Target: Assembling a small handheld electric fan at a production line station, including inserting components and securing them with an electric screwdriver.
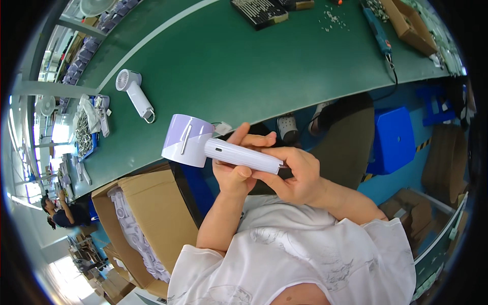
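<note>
A white and lilac handheld fan (244, 155) lies across both my hands, just off the table's near edge. Its wide round head points left, and a small slot shows on the ribbed handle. My left hand (231, 180) cradles the handle near the head, thumb on the near side and fingers reaching past the far side. At the handle's right end, my right hand (300, 170) has it pinched between thumb and fingers; a small dark piece shows there, too covered to name. A similar fan (136, 96) with a wrist loop rests on the green table (213, 66).
To the left, an open cardboard box (157, 203) holds several pale purple parts. A blue tray (90, 145) of metal pieces sits at the table's left. Far right are an electric screwdriver (378, 33), loose screws (333, 20) and a blue stool (391, 140). Another person (71, 213) is far left.
</note>
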`<state>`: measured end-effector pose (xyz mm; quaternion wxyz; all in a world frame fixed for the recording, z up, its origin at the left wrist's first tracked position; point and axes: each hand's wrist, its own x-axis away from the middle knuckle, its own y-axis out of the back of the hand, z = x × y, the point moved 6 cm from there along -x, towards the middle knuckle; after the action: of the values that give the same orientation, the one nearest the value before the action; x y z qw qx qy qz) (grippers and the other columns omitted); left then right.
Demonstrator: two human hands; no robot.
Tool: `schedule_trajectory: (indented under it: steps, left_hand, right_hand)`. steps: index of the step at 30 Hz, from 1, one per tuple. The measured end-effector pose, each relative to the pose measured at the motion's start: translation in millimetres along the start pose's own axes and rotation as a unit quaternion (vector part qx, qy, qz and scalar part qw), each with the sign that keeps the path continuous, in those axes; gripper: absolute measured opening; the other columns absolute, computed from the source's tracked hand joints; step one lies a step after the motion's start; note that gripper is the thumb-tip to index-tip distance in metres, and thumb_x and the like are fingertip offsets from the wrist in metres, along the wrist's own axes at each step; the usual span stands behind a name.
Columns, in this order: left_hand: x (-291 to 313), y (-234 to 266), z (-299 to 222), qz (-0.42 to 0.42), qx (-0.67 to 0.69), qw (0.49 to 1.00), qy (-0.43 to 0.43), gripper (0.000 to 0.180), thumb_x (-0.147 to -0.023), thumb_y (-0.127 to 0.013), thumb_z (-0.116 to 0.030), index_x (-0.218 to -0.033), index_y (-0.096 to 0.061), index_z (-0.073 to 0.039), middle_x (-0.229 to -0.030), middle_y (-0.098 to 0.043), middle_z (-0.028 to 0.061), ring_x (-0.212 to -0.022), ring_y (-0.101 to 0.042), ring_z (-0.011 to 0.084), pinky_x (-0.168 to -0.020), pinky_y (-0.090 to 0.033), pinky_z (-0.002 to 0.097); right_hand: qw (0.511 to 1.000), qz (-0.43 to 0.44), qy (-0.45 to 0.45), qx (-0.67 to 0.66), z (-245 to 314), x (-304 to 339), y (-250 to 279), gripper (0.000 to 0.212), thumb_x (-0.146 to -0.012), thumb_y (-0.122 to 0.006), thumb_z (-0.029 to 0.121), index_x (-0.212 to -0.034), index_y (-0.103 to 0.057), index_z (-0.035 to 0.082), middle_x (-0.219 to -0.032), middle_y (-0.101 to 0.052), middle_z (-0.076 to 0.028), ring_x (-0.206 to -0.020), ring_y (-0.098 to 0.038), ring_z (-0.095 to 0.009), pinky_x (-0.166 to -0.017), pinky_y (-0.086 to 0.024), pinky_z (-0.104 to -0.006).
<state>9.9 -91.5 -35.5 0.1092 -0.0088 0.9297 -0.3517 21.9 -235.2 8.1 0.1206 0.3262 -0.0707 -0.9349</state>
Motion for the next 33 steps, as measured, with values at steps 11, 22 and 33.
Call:
schedule_trajectory:
  steps: [11, 22, 33]
  left_hand:
    - [-10.2, -13.9, -2.8, 0.201, 0.064, 0.977, -0.029, 0.065, -0.094, -0.073, -0.025, -0.147, -0.048, 0.004, -0.122, -0.070, 0.0233, -0.126, -0.061, 0.0429, -0.119, -0.031, 0.0655]
    - [-12.0, -5.4, 4.3, 0.121, 0.064, 0.991, -0.014, 0.062, -0.086, -0.073, -0.018, -0.136, -0.054, 0.014, -0.113, -0.070, 0.0331, -0.113, -0.068, 0.0454, -0.113, -0.038, 0.0675]
    - [-27.9, -8.2, 15.9, 0.225, 0.223, 0.947, 0.059, 0.042, -0.087, -0.078, -0.017, -0.121, -0.065, 0.002, -0.103, -0.071, 0.0208, -0.108, -0.066, 0.0387, -0.114, -0.039, 0.0655]
  right_hand:
    - [0.987, 0.011, -0.121, -0.109, -9.6, 22.1, -17.4, 0.034, -0.084, -0.086, 0.017, -0.102, -0.065, -0.003, -0.084, -0.072, -0.013, -0.068, -0.071, -0.021, -0.060, -0.055, -0.0282]
    - [0.813, 0.047, -0.385, -0.435, -18.8, 22.0, -34.9, 0.026, -0.104, -0.063, 0.018, -0.113, -0.059, -0.007, -0.092, -0.073, -0.016, -0.065, -0.071, -0.020, -0.052, -0.057, -0.0275]
    - [0.434, 0.163, -0.412, -0.785, -16.6, 40.0, -52.7, 0.050, -0.111, -0.034, 0.036, -0.122, -0.056, -0.008, -0.081, -0.066, -0.020, -0.049, -0.062, -0.025, -0.037, -0.053, -0.0368]
